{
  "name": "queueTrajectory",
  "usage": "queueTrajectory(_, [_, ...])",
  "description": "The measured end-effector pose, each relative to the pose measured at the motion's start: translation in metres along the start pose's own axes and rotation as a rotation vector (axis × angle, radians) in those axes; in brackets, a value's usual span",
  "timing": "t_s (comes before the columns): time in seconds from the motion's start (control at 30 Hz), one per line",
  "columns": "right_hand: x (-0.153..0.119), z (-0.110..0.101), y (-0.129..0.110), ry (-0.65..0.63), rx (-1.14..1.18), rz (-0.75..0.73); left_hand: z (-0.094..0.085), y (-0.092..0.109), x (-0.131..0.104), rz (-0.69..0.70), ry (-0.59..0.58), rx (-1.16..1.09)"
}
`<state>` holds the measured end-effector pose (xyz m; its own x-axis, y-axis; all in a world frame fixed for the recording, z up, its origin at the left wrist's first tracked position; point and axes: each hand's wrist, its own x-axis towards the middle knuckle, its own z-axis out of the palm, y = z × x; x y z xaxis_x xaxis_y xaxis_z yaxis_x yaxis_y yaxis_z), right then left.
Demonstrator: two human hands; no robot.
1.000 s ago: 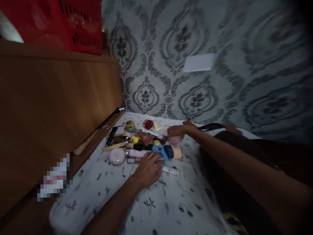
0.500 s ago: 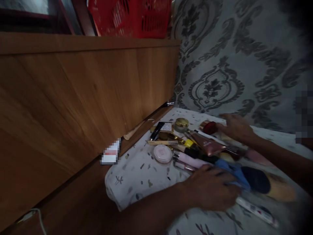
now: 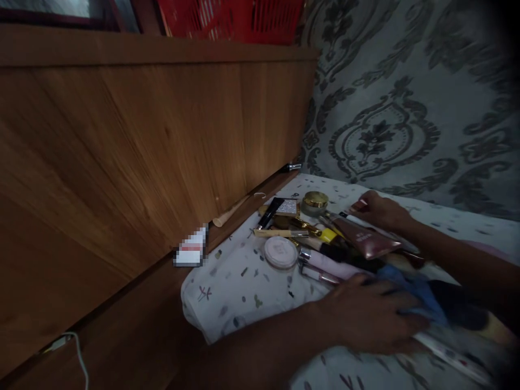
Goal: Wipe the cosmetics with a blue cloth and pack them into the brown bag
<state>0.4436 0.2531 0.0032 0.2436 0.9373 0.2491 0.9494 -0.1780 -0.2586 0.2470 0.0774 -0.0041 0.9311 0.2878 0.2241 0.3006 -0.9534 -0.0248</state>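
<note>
On the patterned white cloth (image 3: 239, 292) lies a pile of cosmetics. My left hand (image 3: 376, 317) rests palm down at its near side, fingers apart over a crumpled blue piece (image 3: 424, 290). Beyond the pile, my right hand (image 3: 382, 210) is closed round a small reddish item (image 3: 359, 206), mostly hidden by the fingers. Between my hands are a brownish-pink tube (image 3: 369, 238) and a pale pink tube (image 3: 329, 262). Further left sit a round white compact (image 3: 280, 252), a gold-lidded jar (image 3: 316, 201), a wooden-handled brush (image 3: 280, 233) and a black tube (image 3: 270, 213).
A wooden panel (image 3: 162, 146) rises on the left, with a red basket (image 3: 268, 19) on top. Along its base lie a beige stick (image 3: 229, 212), a blurred white piece (image 3: 192, 250) and a white cable (image 3: 81, 357). Patterned wallpaper (image 3: 382, 130) covers the wall behind.
My right hand has closed on the reddish item, which lay by its fingertips. My left hand stays over the blue piece. The whole view has shifted, so the pile appears further right.
</note>
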Motion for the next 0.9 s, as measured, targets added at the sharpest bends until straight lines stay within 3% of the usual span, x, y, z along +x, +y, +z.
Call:
queueTrajectory(0.1, [-0.022,-0.013,-0.008,0.006,0.095,0.121,0.002,0.000,0.000,-0.015,0.011,-0.016])
queueTrajectory(0.23, [-0.067,-0.035,-0.019,0.293,0.430,0.288,0.000,0.002,-0.003,-0.009,0.077,-0.013])
queueTrajectory(0.4, [-0.125,-0.064,-0.019,0.481,0.753,0.162,-0.003,0.005,-0.004,-0.013,0.101,-0.039])
queueTrajectory(0.53, [-0.173,-0.083,-0.009,0.494,0.884,0.088,0.000,0.007,-0.003,-0.025,0.115,-0.079])
queueTrajectory(0.67, [-0.228,-0.096,0.004,0.478,0.968,0.134,0.003,0.010,-0.004,-0.031,0.127,-0.088])
queueTrajectory(0.8, [-0.279,-0.092,0.014,0.486,1.033,0.214,0.005,0.016,-0.007,-0.040,0.161,-0.062])
queueTrajectory(0.9, [-0.303,-0.078,0.021,0.540,1.042,0.240,0.005,0.021,-0.007,-0.051,0.156,-0.036])
